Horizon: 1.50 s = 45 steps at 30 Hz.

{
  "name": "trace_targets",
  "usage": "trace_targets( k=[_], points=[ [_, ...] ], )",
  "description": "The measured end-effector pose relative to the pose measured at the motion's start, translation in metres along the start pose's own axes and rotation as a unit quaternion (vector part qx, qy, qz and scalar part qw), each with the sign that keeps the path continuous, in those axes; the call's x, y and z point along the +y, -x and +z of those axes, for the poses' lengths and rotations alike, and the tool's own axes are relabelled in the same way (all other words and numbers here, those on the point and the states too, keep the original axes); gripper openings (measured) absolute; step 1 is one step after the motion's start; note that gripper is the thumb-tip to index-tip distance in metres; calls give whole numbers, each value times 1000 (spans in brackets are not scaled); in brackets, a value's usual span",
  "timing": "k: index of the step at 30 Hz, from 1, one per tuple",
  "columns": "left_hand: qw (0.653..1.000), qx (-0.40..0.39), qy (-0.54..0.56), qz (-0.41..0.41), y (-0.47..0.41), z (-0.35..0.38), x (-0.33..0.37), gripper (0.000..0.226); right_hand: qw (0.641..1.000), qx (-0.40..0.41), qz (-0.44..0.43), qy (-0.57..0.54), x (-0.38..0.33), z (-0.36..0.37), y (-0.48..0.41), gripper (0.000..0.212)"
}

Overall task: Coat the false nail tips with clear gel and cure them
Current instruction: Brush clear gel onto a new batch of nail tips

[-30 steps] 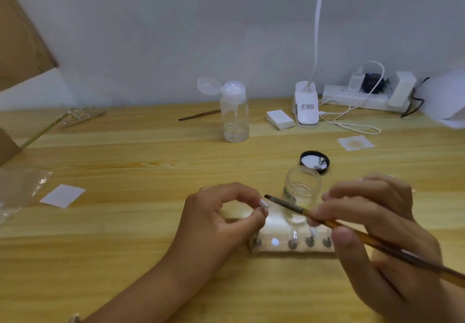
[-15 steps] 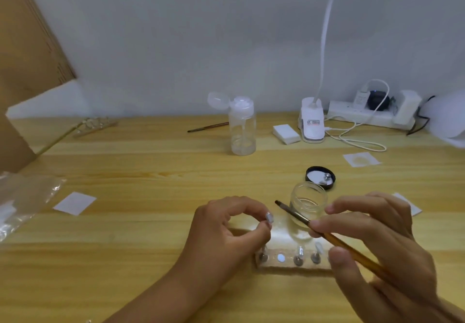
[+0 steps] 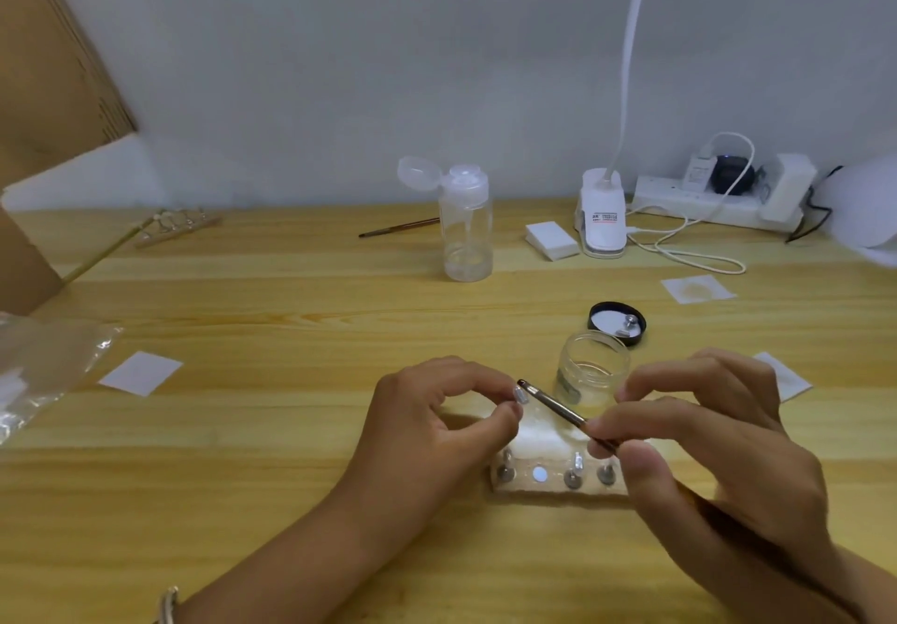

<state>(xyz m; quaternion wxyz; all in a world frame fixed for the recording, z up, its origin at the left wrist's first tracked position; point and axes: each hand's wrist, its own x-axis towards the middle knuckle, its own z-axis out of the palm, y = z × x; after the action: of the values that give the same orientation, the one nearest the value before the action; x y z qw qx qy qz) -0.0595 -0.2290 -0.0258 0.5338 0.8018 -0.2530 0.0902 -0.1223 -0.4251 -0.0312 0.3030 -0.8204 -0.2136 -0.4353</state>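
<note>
The left hand (image 3: 437, 429) curls its thumb and forefinger together and pinches a small false nail tip (image 3: 521, 396) at their ends, the other fingers tucked under. The right hand (image 3: 704, 439) grips a thin gel brush (image 3: 553, 407) between thumb and fingertips, the handle running back under the palm. The brush's dark tip points left and up and sits just beside the nail tip, at its upper edge; whether they touch cannot be told.

Below and between the two hands, near the desk's (image 3: 291, 322) front edge, lies a pale nail stand (image 3: 539, 487) with a row of short metal pegs along its near side. Just behind the brush stands an open glass jar (image 3: 592, 371) of clear gel, and behind that its black lid (image 3: 617, 322) lies upturned.

Toward the back edge stand a clear pump bottle (image 3: 466, 230) with its cap flipped open, a second brush (image 3: 398, 227) lying to its left, a white block (image 3: 551, 240) and a white lamp base (image 3: 602, 220). A power strip (image 3: 704, 205) lies toward the back right corner. At the left edge lies a crumpled plastic bag (image 3: 43, 371), with a white paper square (image 3: 141, 373) beside it.
</note>
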Motion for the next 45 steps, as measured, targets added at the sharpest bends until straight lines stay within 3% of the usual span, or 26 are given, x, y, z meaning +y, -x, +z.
trace_targets(
  k=[3, 15, 22, 30, 37, 45],
  points=[
    [1000, -4, -3, -1, 0, 0, 0, 11, 1000, 2, -1, -2, 1, 1, 1, 44],
    [1000, -3, -4, -3, 1, -1, 0, 7, 1000, 13, -2, 5, 4, 4, 4, 50],
    [1000, 5, -2, 2, 0, -2, 2, 16, 1000, 25, -16, -2, 5, 0, 5, 58],
    [1000, 10, -10, -3, 0, -2, 3, 15, 999, 10, -28, 21, 5, 3, 4, 49],
    [1000, 9, -7, -6, 1, -1, 0, 17, 998, 35, -41, 17, 7, 0, 5, 59],
    [1000, 1, 8, -8, 0, -1, 4, 13, 998, 27, -44, 37, 6, 5, 0, 53]
  ],
)
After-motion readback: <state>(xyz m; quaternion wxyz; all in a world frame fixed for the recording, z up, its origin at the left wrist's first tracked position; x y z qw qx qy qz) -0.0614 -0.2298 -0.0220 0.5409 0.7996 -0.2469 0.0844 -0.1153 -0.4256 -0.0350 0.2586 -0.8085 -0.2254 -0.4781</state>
